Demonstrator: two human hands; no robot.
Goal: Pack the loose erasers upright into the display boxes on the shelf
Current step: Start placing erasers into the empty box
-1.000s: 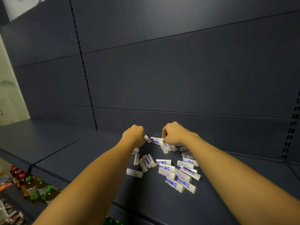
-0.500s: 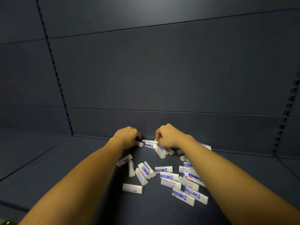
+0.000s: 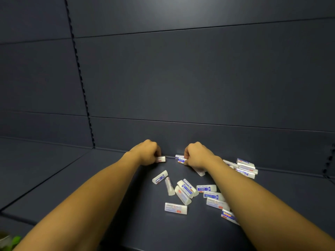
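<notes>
Several loose white erasers with blue and red sleeves (image 3: 183, 192) lie scattered flat on the dark shelf (image 3: 90, 178). My left hand (image 3: 147, 153) is curled at the back of the shelf and holds a white eraser (image 3: 161, 159) that sticks out to the right. My right hand (image 3: 196, 155) is curled round erasers (image 3: 180, 159) by the back wall. More erasers (image 3: 244, 168) lie heaped to the right of my right forearm. No display box is in view.
The dark back panel (image 3: 181, 78) rises right behind both hands. A slotted upright (image 3: 79, 73) runs down the wall on the left, another (image 3: 329, 163) at the far right. Something green (image 3: 15, 240) shows at the bottom left corner.
The view has swung right and then slightly back. Both hands stay curled at the back wall. Erasers near the right forearm have shifted, and a heap shows on its right side.
</notes>
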